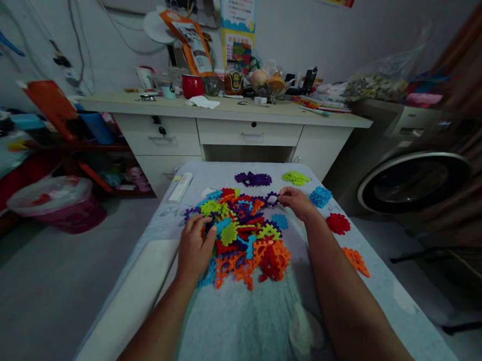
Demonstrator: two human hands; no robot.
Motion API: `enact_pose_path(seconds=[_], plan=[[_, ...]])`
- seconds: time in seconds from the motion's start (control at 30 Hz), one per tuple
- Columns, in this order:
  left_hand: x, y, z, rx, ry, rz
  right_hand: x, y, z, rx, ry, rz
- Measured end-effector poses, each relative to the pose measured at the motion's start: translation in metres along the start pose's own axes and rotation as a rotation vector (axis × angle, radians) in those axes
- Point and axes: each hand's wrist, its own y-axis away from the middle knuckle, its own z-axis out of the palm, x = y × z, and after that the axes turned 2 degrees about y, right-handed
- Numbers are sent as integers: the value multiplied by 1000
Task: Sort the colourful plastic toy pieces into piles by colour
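Note:
A heap of plastic interlocking building pieces with toothed edges (232, 251) lies on the cloth-covered table, in orange, red, blue, purple and yellow-green. My left hand (195, 245) rests at the heap's left side, fingers apart and touching the pieces. At the upper right of the heap, my right hand (297, 202) pinches the edge of a purple ring-shaped piece (271, 199). Sorted by colour around the heap are a purple group (253, 179), a yellow-green group (296, 178), a blue group (320, 197), a red group (338, 224) and an orange group (355, 261).
A white oblong box (180, 188) lies on the table's far left corner. Behind stands a white desk (161, 136) crowded with jars, cups and papers. To the right is a washing machine (413, 160); a pink lined bin (60, 206) stands on the floor at left.

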Motion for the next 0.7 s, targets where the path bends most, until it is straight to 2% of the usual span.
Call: enact_pose_path(seconds=[0.13, 0.33, 0.53, 0.7], plan=[[-1, 0, 1, 17, -42, -19, 0, -13, 15, 178, -161, 63], [-2, 1, 1, 24, -58, -55, -17, -48, 39, 328, -254, 212], [-4, 1, 1, -11, -12, -62, -25, -73, 55, 310, -287, 254], [-7, 0, 1, -1, 79, -71, -21, -62, 52, 279, -264, 243]])
